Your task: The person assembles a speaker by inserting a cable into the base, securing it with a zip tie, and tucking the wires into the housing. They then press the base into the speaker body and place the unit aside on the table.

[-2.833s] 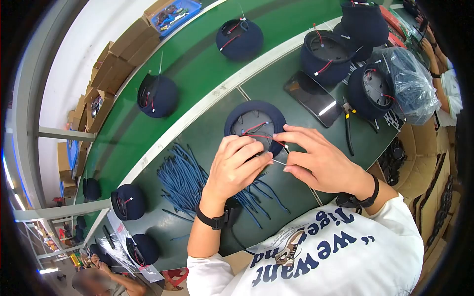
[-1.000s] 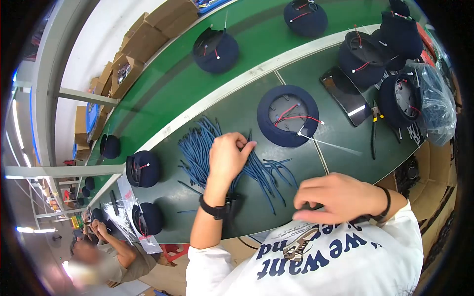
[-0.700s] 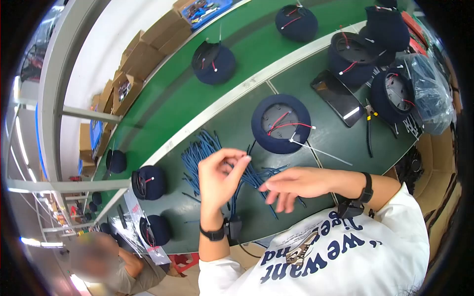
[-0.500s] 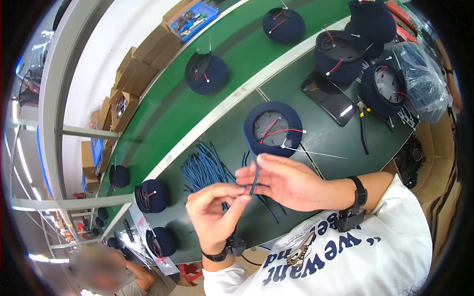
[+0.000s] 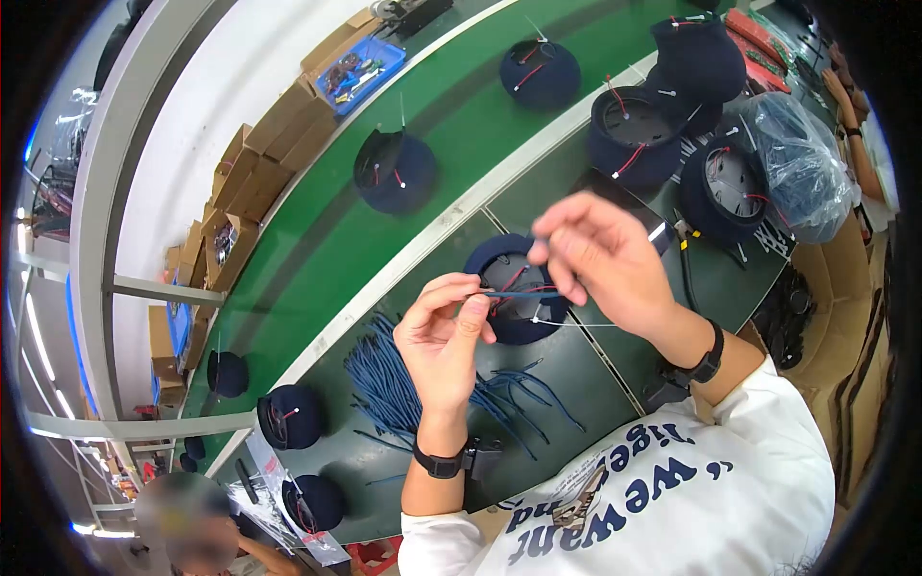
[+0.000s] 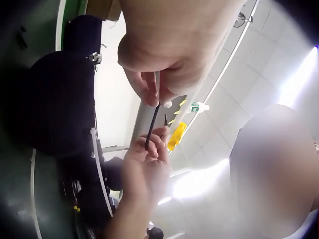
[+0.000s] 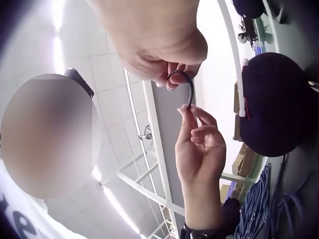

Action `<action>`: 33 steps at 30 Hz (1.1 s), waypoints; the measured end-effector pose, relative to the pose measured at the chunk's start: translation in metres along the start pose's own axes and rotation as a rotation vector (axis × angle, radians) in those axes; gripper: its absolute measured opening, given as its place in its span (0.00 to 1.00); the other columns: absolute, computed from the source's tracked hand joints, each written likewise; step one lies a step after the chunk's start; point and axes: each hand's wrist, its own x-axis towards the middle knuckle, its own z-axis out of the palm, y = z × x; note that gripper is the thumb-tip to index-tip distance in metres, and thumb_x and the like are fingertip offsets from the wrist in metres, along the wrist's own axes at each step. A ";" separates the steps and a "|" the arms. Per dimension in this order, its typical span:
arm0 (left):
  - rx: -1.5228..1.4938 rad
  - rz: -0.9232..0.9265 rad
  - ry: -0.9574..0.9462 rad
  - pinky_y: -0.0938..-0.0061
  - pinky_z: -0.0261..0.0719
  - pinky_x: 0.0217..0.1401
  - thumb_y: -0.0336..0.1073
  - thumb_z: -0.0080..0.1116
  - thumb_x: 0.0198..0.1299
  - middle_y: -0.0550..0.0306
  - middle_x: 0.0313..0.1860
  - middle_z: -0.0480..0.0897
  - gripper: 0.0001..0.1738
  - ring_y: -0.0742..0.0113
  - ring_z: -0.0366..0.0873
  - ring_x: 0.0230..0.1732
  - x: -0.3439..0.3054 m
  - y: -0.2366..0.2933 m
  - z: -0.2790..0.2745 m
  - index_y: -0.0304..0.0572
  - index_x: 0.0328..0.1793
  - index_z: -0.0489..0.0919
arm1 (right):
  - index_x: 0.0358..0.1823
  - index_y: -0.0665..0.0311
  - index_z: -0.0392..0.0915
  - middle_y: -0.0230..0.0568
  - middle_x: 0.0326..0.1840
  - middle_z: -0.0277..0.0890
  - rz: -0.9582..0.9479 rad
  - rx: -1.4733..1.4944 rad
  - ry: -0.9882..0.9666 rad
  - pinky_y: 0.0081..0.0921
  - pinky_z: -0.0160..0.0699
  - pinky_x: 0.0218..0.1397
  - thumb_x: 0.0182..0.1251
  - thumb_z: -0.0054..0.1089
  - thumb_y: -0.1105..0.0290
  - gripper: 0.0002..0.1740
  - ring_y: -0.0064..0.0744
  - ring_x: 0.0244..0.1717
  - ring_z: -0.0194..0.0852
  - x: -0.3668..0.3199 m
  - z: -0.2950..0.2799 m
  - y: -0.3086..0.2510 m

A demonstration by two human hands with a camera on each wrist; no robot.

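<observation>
A short blue tube (image 5: 523, 295) spans both hands above a round navy padded piece (image 5: 485, 257) with red wires and a white tie. My left hand (image 5: 437, 341) pinches one end between thumb and fingers. Curled fingers of my right hand (image 5: 610, 264) hold the other end, clearest in the right wrist view, where the tube (image 7: 190, 92) bends between the right hand (image 7: 159, 45) above and the left hand (image 7: 202, 154) below. In the left wrist view the tube (image 6: 153, 124) looks nearly straight. A pile of blue tubes (image 5: 384, 379) lies below the left hand.
More navy pieces (image 5: 634, 134) stand at the right, beside a clear plastic bag (image 5: 802, 168). Pliers (image 5: 685, 254) lie near the right wrist, and a dark tablet is partly hidden behind the right hand. Other navy pieces (image 5: 394, 173) sit on the green belt (image 5: 317, 226).
Both hands left the padded piece; the left went to the tube pile. One tube is now held between both hands, raised in front of the padded piece, the right hand moved up and right.
</observation>
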 end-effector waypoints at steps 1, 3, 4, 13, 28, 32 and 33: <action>0.001 0.003 0.005 0.80 0.82 0.29 0.24 0.68 0.73 0.47 0.46 0.90 0.10 0.65 0.88 0.38 0.000 -0.004 0.000 0.31 0.57 0.85 | 0.60 0.67 0.81 0.40 0.50 0.87 0.062 -0.158 0.033 0.20 0.82 0.43 0.83 0.62 0.73 0.10 0.16 0.40 0.81 -0.003 0.007 -0.001; -0.071 -0.027 -0.021 0.78 0.85 0.30 0.22 0.69 0.71 0.46 0.50 0.89 0.10 0.63 0.90 0.42 -0.004 -0.010 -0.006 0.31 0.56 0.86 | 0.60 0.67 0.82 0.38 0.48 0.89 -0.154 -0.302 -0.023 0.19 0.83 0.43 0.80 0.65 0.76 0.11 0.19 0.44 0.85 -0.004 0.014 0.026; -0.106 -0.040 -0.034 0.77 0.87 0.31 0.21 0.70 0.70 0.45 0.52 0.89 0.10 0.62 0.91 0.45 -0.004 -0.012 -0.008 0.31 0.55 0.87 | 0.59 0.67 0.83 0.37 0.47 0.89 -0.198 -0.326 -0.057 0.20 0.83 0.43 0.79 0.66 0.76 0.12 0.20 0.45 0.85 -0.003 0.015 0.031; -0.074 -0.034 -0.097 0.77 0.88 0.34 0.19 0.69 0.69 0.44 0.50 0.89 0.10 0.68 0.89 0.39 -0.010 -0.014 -0.008 0.28 0.55 0.87 | 0.51 0.65 0.89 0.36 0.41 0.89 -0.344 -0.754 0.036 0.21 0.81 0.32 0.69 0.73 0.78 0.10 0.23 0.34 0.84 -0.011 0.016 0.032; 0.179 0.124 -0.185 0.67 0.84 0.55 0.27 0.73 0.65 0.38 0.67 0.82 0.16 0.60 0.84 0.59 -0.002 -0.028 -0.025 0.29 0.57 0.86 | 0.42 0.60 0.91 0.37 0.40 0.91 -0.650 -1.083 0.077 0.38 0.79 0.55 0.59 0.80 0.73 0.10 0.41 0.39 0.88 -0.003 0.004 0.035; 0.765 0.192 -0.496 0.54 0.73 0.78 0.42 0.88 0.44 0.34 0.88 0.62 0.53 0.43 0.68 0.83 0.037 -0.014 -0.056 0.39 0.78 0.74 | 0.42 0.66 0.90 0.41 0.41 0.91 -0.378 -0.818 0.080 0.36 0.85 0.51 0.63 0.77 0.76 0.07 0.36 0.39 0.92 -0.001 -0.003 0.022; 0.762 0.049 -0.610 0.50 0.70 0.81 0.44 0.92 0.37 0.34 0.89 0.61 0.64 0.40 0.63 0.87 0.035 -0.026 -0.063 0.41 0.83 0.68 | 0.42 0.68 0.90 0.42 0.41 0.91 -0.286 -0.732 0.090 0.34 0.87 0.48 0.64 0.75 0.77 0.07 0.34 0.38 0.92 -0.002 -0.004 0.018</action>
